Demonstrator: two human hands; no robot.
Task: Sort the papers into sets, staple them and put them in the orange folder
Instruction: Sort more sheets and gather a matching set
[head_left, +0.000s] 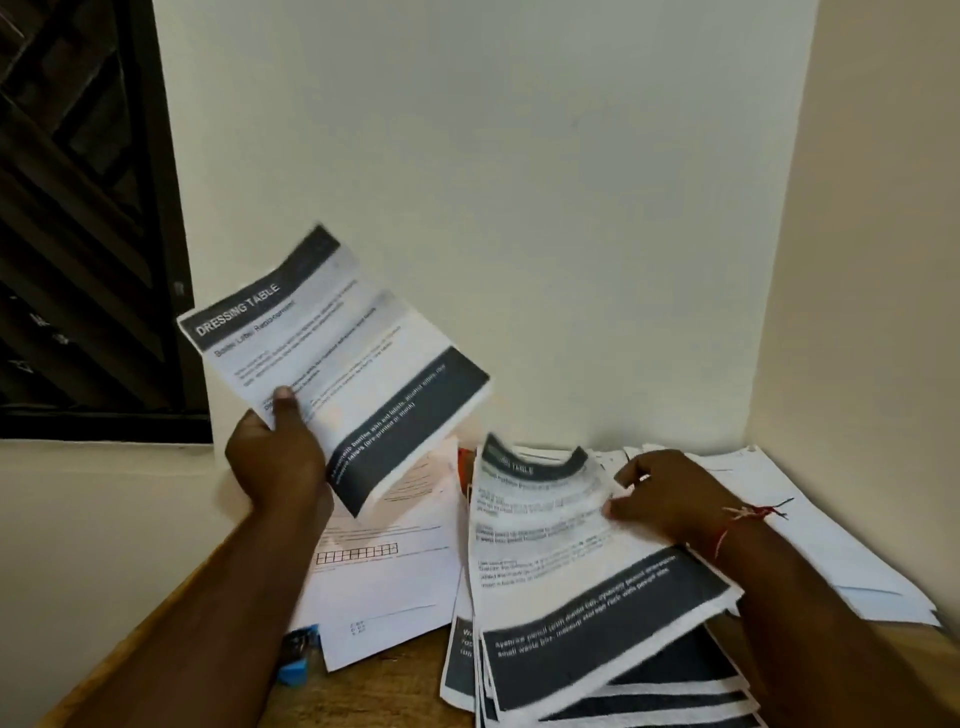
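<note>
My left hand (280, 457) grips a thin set of "DRESSING TABLE" sheets (337, 358) with dark header and footer bands, lifted off the table and tilted, thumb on top. My right hand (660, 499) pinches the upper right edge of the top sheet (571, 561) of a fanned pile of similar dark-banded papers lying at the front centre. A sliver of the orange folder (464, 462) shows under the papers behind that pile. A blue stapler (297, 657) lies at the front left, partly under a white form sheet (384, 571).
More white papers (831, 545) are spread at the right, against the corner wall. The wooden table (374, 696) ends at a wall on the left and at the back. A dark window grille (78, 208) is at the upper left.
</note>
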